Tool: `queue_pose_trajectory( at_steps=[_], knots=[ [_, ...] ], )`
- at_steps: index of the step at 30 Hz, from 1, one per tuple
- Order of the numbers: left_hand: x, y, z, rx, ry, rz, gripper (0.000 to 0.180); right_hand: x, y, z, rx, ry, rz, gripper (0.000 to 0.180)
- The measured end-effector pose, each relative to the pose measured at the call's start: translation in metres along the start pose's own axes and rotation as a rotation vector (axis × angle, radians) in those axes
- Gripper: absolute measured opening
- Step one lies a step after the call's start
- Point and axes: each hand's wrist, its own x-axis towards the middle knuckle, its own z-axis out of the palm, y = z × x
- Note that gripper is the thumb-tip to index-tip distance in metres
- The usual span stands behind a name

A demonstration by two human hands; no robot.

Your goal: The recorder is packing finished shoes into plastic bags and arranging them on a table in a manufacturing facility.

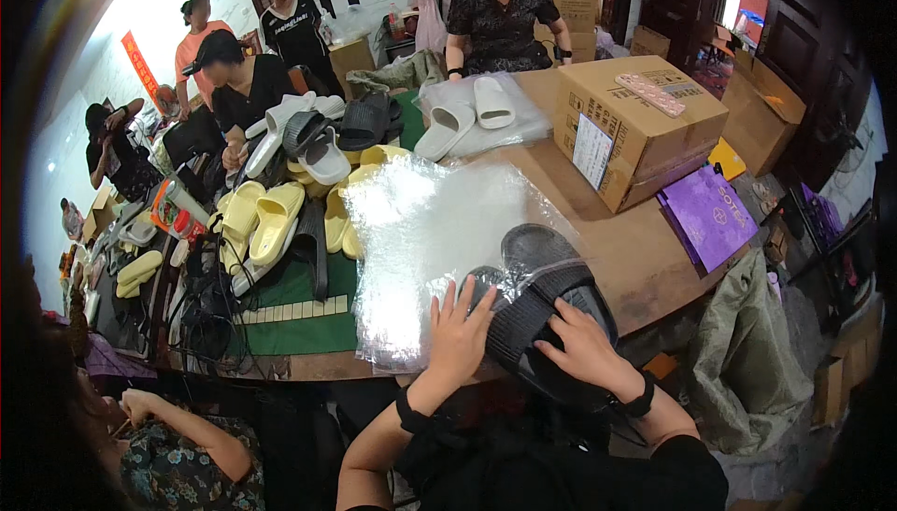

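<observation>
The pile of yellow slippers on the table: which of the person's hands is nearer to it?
Left. The left hand lies flat on the clear plastic bag, on the side toward the yellow slippers. The right hand rests on the black slippers, farther away.

Matt ribbed black rubbery slippers (547,301), glossy crinkled clear plastic bags (420,231)

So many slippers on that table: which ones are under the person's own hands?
The black pair at the near table edge, lying on clear plastic bags; the yellow, white and grey ones lie farther back.
</observation>
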Motion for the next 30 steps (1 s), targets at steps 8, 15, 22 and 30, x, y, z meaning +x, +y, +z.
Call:
queue_pose_trajectory(
  at_steps=[8, 15, 22, 30],
  knots=[
    [-0.015, 0.011, 0.003, -0.069, -0.079, -0.018, 0.041, 0.046, -0.003, 0.032, -0.102, 0.201, -0.047, 0.036],
    [-0.018, 0.006, -0.003, -0.167, -0.096, 0.038, 0.043, 0.082, -0.002, 0.061, -0.230, 0.325, -0.118, 0.028],
    [-0.017, 0.008, -0.011, -0.234, -0.178, 0.123, 0.046, 0.152, -0.013, 0.060, -0.322, 0.248, 0.021, 0.041],
    [-0.036, -0.012, 0.003, -0.067, -0.116, -0.007, 0.048, 0.105, 0.010, 0.068, -0.252, -0.015, -0.083, 0.064]
  ],
)
